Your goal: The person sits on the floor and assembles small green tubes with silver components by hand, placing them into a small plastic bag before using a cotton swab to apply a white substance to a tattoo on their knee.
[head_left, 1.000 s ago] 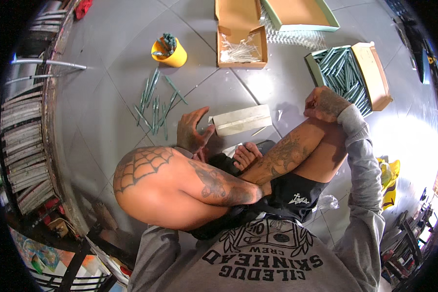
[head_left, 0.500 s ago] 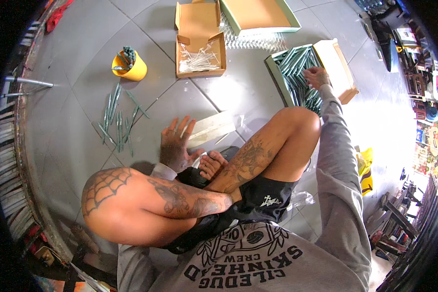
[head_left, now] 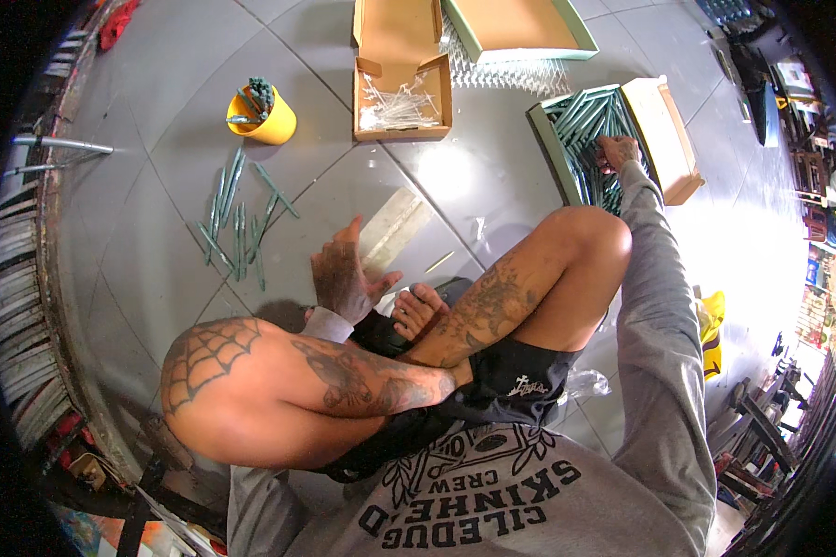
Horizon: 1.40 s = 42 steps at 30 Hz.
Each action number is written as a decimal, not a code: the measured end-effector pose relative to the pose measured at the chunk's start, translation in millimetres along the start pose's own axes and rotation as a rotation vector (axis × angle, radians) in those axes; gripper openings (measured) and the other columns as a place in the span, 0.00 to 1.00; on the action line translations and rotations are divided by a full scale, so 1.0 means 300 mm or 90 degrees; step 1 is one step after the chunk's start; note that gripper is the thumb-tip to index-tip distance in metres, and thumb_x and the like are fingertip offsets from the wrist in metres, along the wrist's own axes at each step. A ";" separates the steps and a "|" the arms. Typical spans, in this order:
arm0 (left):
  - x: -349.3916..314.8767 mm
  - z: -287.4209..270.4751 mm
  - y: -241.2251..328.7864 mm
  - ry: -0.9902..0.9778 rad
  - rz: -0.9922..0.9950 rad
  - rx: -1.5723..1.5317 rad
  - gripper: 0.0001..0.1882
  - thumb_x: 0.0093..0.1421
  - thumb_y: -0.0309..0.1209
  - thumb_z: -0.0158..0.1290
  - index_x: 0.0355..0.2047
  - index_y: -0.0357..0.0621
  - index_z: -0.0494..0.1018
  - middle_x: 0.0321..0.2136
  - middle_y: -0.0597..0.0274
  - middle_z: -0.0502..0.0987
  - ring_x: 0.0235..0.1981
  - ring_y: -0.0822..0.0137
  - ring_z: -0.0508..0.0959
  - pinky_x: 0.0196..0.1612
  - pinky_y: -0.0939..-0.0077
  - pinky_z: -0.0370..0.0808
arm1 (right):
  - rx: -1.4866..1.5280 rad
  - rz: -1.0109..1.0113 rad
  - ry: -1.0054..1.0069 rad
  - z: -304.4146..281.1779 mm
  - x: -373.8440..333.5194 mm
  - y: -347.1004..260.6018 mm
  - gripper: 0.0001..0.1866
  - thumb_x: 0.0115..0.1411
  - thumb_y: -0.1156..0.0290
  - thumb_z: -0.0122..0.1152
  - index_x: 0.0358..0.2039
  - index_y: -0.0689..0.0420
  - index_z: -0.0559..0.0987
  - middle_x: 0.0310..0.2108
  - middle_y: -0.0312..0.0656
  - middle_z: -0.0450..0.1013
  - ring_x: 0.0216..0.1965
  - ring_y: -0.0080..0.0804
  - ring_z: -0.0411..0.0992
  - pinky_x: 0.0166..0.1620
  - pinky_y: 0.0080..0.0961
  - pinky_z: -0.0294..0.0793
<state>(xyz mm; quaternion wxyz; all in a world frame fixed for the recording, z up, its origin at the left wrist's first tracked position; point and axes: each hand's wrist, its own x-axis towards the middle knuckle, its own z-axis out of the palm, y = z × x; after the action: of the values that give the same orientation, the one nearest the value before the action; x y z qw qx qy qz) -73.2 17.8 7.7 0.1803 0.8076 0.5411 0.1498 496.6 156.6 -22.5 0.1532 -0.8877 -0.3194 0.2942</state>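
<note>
Left hand [head_left: 344, 280] spread, empty, beside pale block [head_left: 399, 227] whose long axis slants away rightward; right hand [head_left: 619, 153] sits among green sticks [head_left: 574, 119], mixed angles, grip unclear.

A head-worn fisheye camera looks down — from close above the legs [head_left: 269, 399] — onto the grey tiled floor [head_left: 149, 269].

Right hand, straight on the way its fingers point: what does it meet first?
The right hand would first meet the green pen-like sticks in the open box, perhaps touching them; depth is unclear.
</note>
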 end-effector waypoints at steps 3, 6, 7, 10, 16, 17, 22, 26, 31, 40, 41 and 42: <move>0.022 0.009 0.007 0.044 0.040 -0.029 0.54 0.50 0.67 0.59 0.66 0.43 0.56 0.58 0.47 0.68 0.52 0.47 0.72 0.51 0.49 0.65 | -0.176 0.034 0.091 -0.044 -0.042 -0.026 0.21 0.58 0.54 0.60 0.29 0.63 0.82 0.23 0.44 0.79 0.21 0.33 0.78 0.24 0.31 0.80; 0.089 0.029 0.031 0.125 0.086 -0.073 0.52 0.52 0.64 0.60 0.66 0.43 0.57 0.58 0.48 0.69 0.54 0.47 0.72 0.53 0.49 0.65 | -0.112 -0.010 0.253 -0.163 0.014 0.142 0.21 0.60 0.53 0.58 0.28 0.61 0.81 0.19 0.40 0.74 0.17 0.29 0.72 0.22 0.30 0.74; 0.111 0.031 0.036 0.151 0.094 -0.077 0.50 0.53 0.62 0.60 0.66 0.43 0.58 0.58 0.48 0.69 0.55 0.48 0.72 0.54 0.49 0.65 | -0.064 -0.028 0.300 -0.192 -0.037 0.157 0.20 0.61 0.54 0.58 0.28 0.60 0.81 0.17 0.38 0.72 0.16 0.27 0.70 0.21 0.28 0.71; 0.176 -0.023 0.077 0.118 0.096 -0.161 0.40 0.59 0.54 0.60 0.63 0.41 0.65 0.53 0.50 0.75 0.52 0.51 0.75 0.55 0.53 0.66 | 0.137 -0.083 0.298 -0.289 -0.326 0.145 0.17 0.65 0.57 0.57 0.29 0.58 0.81 0.13 0.33 0.67 0.13 0.20 0.64 0.17 0.22 0.64; 0.279 -0.239 0.206 -0.140 -0.067 -0.808 0.30 0.67 0.46 0.55 0.60 0.37 0.69 0.49 0.59 0.80 0.44 0.74 0.78 0.43 0.79 0.72 | 0.033 -0.326 0.157 -0.124 -1.133 -0.226 0.16 0.67 0.65 0.59 0.45 0.65 0.80 0.28 0.38 0.77 0.29 0.23 0.72 0.34 0.21 0.71; 0.296 -0.265 0.225 -0.184 -0.092 -0.864 0.30 0.67 0.46 0.56 0.60 0.37 0.69 0.49 0.58 0.80 0.43 0.73 0.78 0.43 0.79 0.72 | 0.057 -0.386 0.112 -0.105 -1.203 -0.263 0.14 0.65 0.68 0.59 0.45 0.65 0.80 0.32 0.42 0.79 0.31 0.24 0.74 0.37 0.24 0.73; 0.292 -0.304 0.259 -0.269 -0.122 -0.919 0.25 0.67 0.41 0.56 0.58 0.38 0.72 0.47 0.61 0.80 0.40 0.74 0.79 0.35 0.82 0.71 | 0.130 -0.508 0.012 0.053 -1.338 -0.335 0.05 0.58 0.77 0.60 0.34 0.64 0.79 0.30 0.51 0.77 0.30 0.50 0.75 0.38 0.37 0.73; 0.239 -0.327 0.275 -0.175 -0.214 -0.852 0.20 0.65 0.43 0.59 0.46 0.39 0.80 0.37 0.66 0.82 0.34 0.78 0.79 0.31 0.85 0.69 | 0.096 -0.545 -0.050 0.094 -1.371 -0.349 0.08 0.58 0.77 0.60 0.38 0.63 0.78 0.29 0.50 0.75 0.28 0.50 0.71 0.34 0.39 0.72; 0.213 -0.366 0.285 -0.130 -0.162 -0.770 0.16 0.66 0.41 0.58 0.39 0.39 0.81 0.32 0.68 0.81 0.33 0.79 0.78 0.31 0.83 0.70 | 0.147 -0.611 -0.015 0.151 -1.381 -0.362 0.17 0.57 0.67 0.68 0.44 0.62 0.77 0.32 0.46 0.75 0.29 0.44 0.73 0.35 0.36 0.73; 0.193 -0.415 0.285 -0.462 -0.014 -0.845 0.18 0.72 0.41 0.48 0.38 0.36 0.72 0.22 0.67 0.71 0.21 0.79 0.67 0.28 0.81 0.67 | 0.278 -0.701 -0.111 0.031 -1.253 -0.473 0.13 0.61 0.75 0.63 0.46 0.63 0.77 0.37 0.46 0.76 0.34 0.37 0.77 0.39 0.29 0.77; 0.198 -0.454 0.295 -0.515 -0.044 -0.819 0.18 0.72 0.42 0.48 0.38 0.36 0.73 0.23 0.67 0.71 0.21 0.80 0.66 0.27 0.82 0.65 | 0.221 -0.788 -0.116 0.015 -1.234 -0.464 0.14 0.61 0.76 0.63 0.46 0.64 0.77 0.37 0.46 0.76 0.35 0.36 0.77 0.39 0.28 0.77; 0.189 -0.459 0.299 -0.552 -0.086 -0.860 0.18 0.72 0.42 0.48 0.38 0.37 0.73 0.24 0.69 0.70 0.21 0.81 0.64 0.27 0.83 0.63 | 0.186 -0.845 -0.132 -0.001 -1.221 -0.456 0.14 0.59 0.77 0.64 0.46 0.64 0.77 0.37 0.47 0.76 0.34 0.38 0.77 0.38 0.30 0.78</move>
<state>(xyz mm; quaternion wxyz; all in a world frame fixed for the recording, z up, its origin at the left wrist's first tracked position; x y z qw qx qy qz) -38.9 56.9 173.7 0.8324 0.4761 0.2629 0.1063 203.5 18.2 196.1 0.3877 -0.4416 -0.7658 0.2613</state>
